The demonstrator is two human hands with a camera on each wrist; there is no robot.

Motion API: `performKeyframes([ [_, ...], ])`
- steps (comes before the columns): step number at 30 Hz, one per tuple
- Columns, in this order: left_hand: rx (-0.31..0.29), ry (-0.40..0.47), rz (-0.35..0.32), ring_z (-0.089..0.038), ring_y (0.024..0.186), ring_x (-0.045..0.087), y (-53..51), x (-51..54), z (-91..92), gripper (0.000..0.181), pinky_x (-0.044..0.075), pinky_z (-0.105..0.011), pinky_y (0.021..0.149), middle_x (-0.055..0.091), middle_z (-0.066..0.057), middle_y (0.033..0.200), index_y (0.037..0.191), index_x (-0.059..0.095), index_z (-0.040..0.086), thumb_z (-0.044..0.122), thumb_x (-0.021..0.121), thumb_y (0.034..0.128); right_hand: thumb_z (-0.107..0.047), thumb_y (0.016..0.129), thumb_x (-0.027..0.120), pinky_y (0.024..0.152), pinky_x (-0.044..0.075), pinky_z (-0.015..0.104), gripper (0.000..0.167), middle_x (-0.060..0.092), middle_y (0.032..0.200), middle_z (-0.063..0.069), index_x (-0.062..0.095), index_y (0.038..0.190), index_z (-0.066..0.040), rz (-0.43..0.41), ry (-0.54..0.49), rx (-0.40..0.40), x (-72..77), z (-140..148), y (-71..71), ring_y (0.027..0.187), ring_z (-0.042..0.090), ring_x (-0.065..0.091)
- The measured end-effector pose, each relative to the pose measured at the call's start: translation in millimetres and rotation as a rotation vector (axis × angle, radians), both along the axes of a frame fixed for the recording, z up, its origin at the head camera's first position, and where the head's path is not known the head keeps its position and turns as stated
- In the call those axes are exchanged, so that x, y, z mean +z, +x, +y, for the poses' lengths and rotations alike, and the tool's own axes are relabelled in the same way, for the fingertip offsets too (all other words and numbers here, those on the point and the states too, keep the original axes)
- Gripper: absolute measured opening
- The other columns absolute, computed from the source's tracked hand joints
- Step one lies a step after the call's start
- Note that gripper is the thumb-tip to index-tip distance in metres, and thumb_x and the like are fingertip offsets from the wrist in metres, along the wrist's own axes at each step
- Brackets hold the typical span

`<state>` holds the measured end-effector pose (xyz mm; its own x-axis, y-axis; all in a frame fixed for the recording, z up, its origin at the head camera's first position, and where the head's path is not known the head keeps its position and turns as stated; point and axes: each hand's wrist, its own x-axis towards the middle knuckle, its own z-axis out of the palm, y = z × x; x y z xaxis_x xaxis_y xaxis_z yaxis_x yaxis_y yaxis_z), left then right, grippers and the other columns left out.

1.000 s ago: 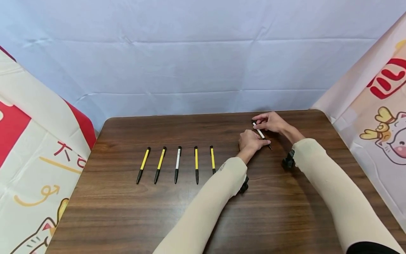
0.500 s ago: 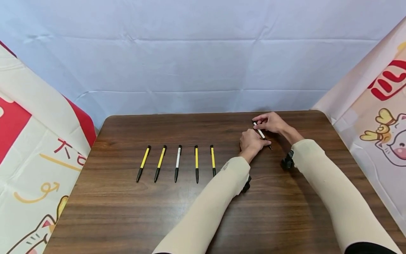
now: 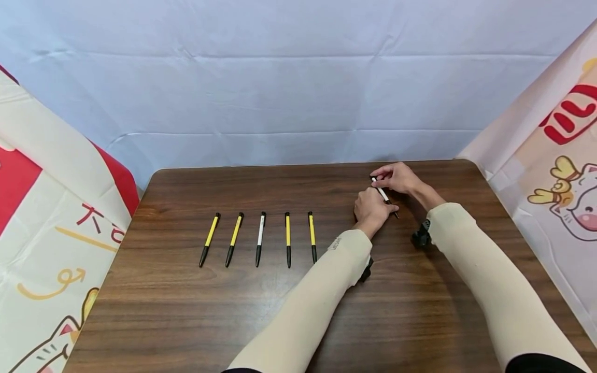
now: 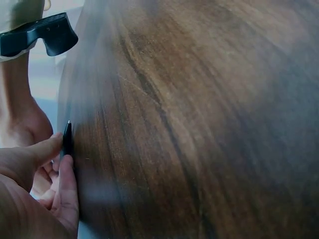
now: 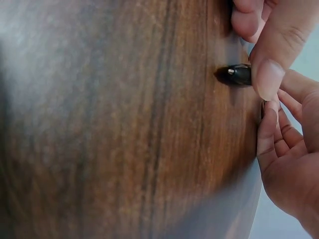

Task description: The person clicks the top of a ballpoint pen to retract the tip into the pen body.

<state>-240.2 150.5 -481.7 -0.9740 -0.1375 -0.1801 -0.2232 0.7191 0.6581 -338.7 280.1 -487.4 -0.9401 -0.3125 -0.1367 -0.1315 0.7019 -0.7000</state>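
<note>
A white pen (image 3: 383,194) with black ends lies slanted near the table's far right part, held between both hands. My left hand (image 3: 371,208) pinches its black tip end between thumb and finger; the left wrist view shows the dark tip (image 4: 68,138) sticking out past them. At the other end, my right hand (image 3: 398,177) grips the pen's top with thumb and fingertips. The right wrist view shows the black top end (image 5: 236,75) beside my right thumb (image 5: 279,55), with the left hand (image 5: 294,154) behind. Part of the barrel is hidden by fingers.
Left of the hands, several pens lie in a spaced row on the brown wooden table (image 3: 210,316): yellow pens (image 3: 288,230) and one white pen (image 3: 261,233). My left sleeve covers the tip of the rightmost yellow pen (image 3: 312,230). A pale cloth (image 3: 280,93) hangs behind the table.
Both hands keep their hold on the white pen. My left hand and forearm have shifted very slightly to the right; the row of pens is unchanged.
</note>
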Motion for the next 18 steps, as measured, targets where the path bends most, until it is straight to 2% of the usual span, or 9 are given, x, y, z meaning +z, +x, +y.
performKeyframes([
  [7,0.002,-0.013,0.026,-0.017,0.073,0.071,1.1,0.6,0.5,0.04,0.057,-0.03,0.058,0.066,0.007,0.068,0.065,0.066,0.022,0.044,0.098,0.0752,-0.016,0.097,0.081,0.064,0.057,0.026,0.035,0.072,0.101,0.007,0.073,0.126,0.001,-0.033,-0.062,-0.015,3.0,0.9,2.3,0.082,0.016,0.065],
  [13,-0.027,-0.042,0.063,-0.016,0.075,0.072,4.6,1.0,2.1,0.039,0.057,-0.03,0.06,0.068,0.009,0.07,0.066,0.067,0.023,0.043,0.098,0.075,-0.009,0.097,0.08,0.072,0.063,0.026,0.039,0.075,0.093,0.003,0.067,0.13,0.008,-0.119,-0.21,-0.047,7.1,4.6,7.4,0.081,0.01,0.071],
  [18,-0.043,-0.072,0.076,-0.015,0.077,0.072,5.4,1.9,3.6,0.039,0.058,-0.029,0.061,0.069,0.009,0.075,0.068,0.066,0.023,0.043,0.098,0.0754,-0.003,0.097,0.077,0.073,0.065,0.03,0.042,0.078,0.091,0.007,0.062,0.134,0.013,-0.178,-0.337,-0.079,5.9,6.9,9.2,0.08,0.012,0.076],
])
